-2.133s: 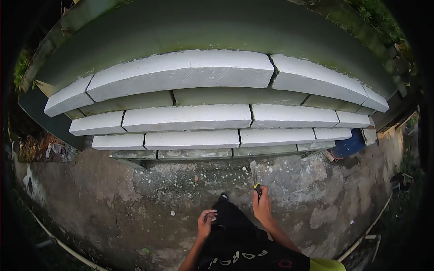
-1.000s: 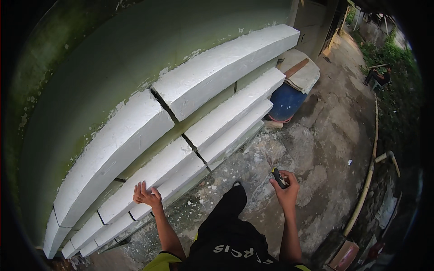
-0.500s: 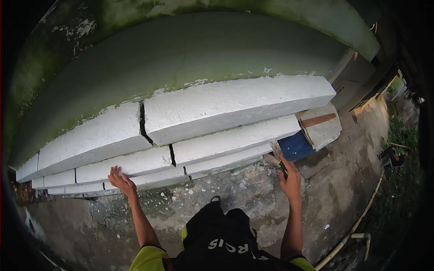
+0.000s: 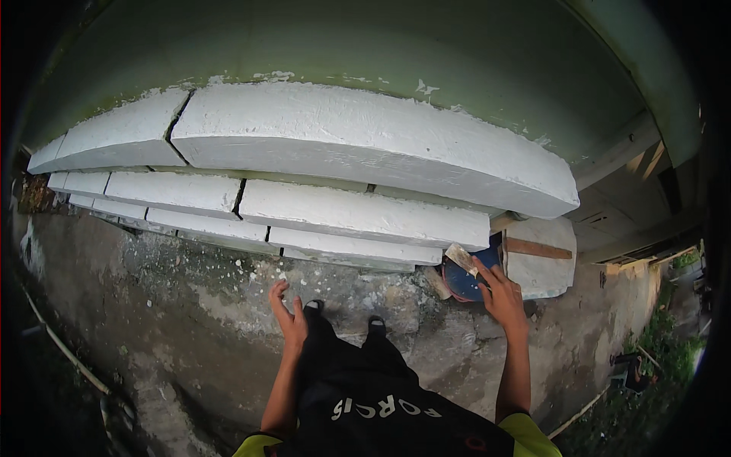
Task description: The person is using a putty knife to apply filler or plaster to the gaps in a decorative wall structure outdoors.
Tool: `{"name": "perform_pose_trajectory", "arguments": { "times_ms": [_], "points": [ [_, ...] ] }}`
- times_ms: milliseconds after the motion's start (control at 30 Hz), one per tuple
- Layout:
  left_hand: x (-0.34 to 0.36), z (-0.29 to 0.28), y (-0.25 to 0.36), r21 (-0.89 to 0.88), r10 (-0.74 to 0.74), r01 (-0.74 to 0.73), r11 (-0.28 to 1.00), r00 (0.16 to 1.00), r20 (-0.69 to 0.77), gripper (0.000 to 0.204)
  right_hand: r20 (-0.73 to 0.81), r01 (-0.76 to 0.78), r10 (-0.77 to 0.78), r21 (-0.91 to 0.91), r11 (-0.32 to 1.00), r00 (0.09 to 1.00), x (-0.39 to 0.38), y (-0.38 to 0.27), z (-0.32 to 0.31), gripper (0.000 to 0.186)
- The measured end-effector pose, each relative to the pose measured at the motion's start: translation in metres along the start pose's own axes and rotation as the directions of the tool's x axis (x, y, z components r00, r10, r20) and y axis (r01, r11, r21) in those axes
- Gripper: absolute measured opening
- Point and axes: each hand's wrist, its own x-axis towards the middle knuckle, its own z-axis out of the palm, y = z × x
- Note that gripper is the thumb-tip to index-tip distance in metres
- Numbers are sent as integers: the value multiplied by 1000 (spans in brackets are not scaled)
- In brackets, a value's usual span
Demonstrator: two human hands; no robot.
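Observation:
My right hand [image 4: 499, 293] holds a scraper [image 4: 461, 257] with a pale, smeared blade, its handle mostly hidden by my fingers. The blade is over a blue drum [image 4: 464, 283], beside the right ends of the lower white ledges. My left hand [image 4: 289, 312] is open and empty in the air above the concrete ground, left of my legs. Three tiers of long white blocks, top [image 4: 365, 129], middle [image 4: 365, 213] and bottom [image 4: 354, 244], run along a green wall [image 4: 365, 46], with dark gaps between segments.
A pale slab with a brown plank [image 4: 537, 251] lies by the drum. A pipe [image 4: 65, 350] runs along the left of the stained concrete [image 4: 198, 320]. Far right, a seated person [image 4: 638, 372] is beside greenery. A passage [image 4: 632, 266] continues to the right.
My left hand has left the white middle ledge and dropped toward my legs. My right hand has carried the scraper rightward to the drum. The view has swung, and both shoes now show.

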Motion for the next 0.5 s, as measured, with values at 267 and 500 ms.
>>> {"name": "perform_pose_trajectory", "arguments": {
  "times_ms": [267,500],
  "points": [
    [-142,79,-2,-339,-436,396,853,899,-46,46,229,180,-161,-65,981,960,35,55,-16,62],
    [-210,82,23,-319,-501,419,850,831,-244,31,372,279,-250,-25,960,894,58,72,-20,60]
  ]
}}
